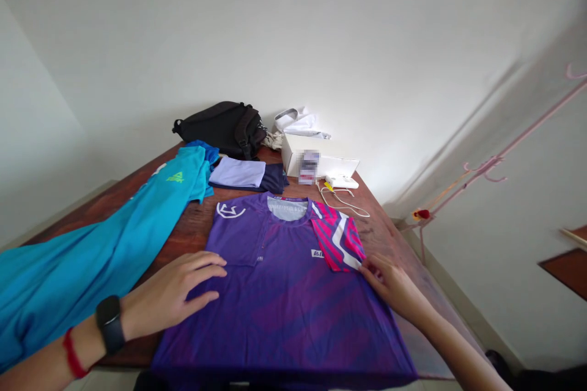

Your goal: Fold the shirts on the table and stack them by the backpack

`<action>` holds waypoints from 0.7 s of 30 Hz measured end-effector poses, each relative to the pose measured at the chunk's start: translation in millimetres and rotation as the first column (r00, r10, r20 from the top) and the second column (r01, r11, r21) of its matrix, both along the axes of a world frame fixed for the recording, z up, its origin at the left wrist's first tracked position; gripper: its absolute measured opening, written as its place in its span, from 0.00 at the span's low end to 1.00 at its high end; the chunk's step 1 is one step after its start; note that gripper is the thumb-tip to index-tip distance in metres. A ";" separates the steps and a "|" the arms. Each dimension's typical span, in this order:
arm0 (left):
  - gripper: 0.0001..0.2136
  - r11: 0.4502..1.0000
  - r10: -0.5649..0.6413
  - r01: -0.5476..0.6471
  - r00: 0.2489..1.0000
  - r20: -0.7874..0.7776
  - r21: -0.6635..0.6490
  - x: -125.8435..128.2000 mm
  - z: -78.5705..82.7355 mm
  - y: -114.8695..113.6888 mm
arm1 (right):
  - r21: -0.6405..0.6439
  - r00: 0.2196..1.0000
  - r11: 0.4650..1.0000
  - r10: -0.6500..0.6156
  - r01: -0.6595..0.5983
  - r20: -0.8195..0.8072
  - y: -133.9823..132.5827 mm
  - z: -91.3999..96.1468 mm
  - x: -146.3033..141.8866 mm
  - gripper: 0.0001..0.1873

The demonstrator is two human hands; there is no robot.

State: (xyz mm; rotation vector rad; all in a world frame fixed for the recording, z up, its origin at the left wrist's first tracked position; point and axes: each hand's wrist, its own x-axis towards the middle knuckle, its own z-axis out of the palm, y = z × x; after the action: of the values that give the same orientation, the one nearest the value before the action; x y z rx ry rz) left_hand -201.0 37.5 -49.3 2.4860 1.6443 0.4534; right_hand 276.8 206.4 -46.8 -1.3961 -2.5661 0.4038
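Note:
A purple sports jersey (pixel 279 299) lies flat on the wooden table (pixel 192 232), both sleeves folded inward. My left hand (pixel 177 290) rests flat on the jersey's left side, fingers spread, a black watch and red band at the wrist. My right hand (pixel 389 284) pinches the edge of the folded pink-striped sleeve (pixel 339 235) at the jersey's right side.
A turquoise shirt (pixel 105 244) sprawls over the table's left part. Folded lilac and navy clothes (pixel 245 174) lie behind the jersey. Further back are a black backpack (pixel 222 128), a white box (pixel 316 162), a white charger with cable (pixel 342 186) and a white cloth. The wall is close on the right.

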 end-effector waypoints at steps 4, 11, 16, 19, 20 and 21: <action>0.14 0.996 0.075 -0.075 0.997 0.005 -0.052 -19.6 -3.4 -23.9 | -0.229 0.972 0.972 -0.002 0.058 0.234 -25.1 10.7 24.7 0.19; 0.22 0.994 -0.026 0.033 0.997 0.066 -0.108 -31.7 1.2 -57.6 | -0.553 0.937 0.799 -0.038 0.238 0.348 -45.1 10.1 50.4 0.13; 0.33 0.994 -0.011 0.020 0.996 0.093 -0.104 -36.1 -9.9 -73.5 | -0.673 0.964 0.699 -0.094 0.242 0.249 -50.7 6.2 45.7 0.09; 0.34 0.989 -0.030 0.040 0.997 0.076 -0.142 -37.7 -12.4 -74.2 | -0.669 0.978 0.716 -0.100 0.200 0.186 -52.7 6.1 44.8 0.09; 0.33 0.987 -0.033 0.043 0.997 0.072 -0.154 -37.9 -12.9 -73.6 | -0.666 0.975 0.715 -0.108 0.210 0.192 -53.7 6.1 45.6 0.10; 0.33 0.986 -0.025 0.036 0.997 0.069 -0.161 -37.8 -13.8 -73.0 | -0.661 0.971 0.715 -0.113 0.227 0.211 -54.8 6.0 46.8 0.11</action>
State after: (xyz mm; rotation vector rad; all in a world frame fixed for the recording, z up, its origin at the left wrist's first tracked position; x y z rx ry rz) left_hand -238.8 -35.5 -63.1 2.3493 1.5498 0.3778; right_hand 323.6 151.6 -40.8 -1.9343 -2.4637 1.3718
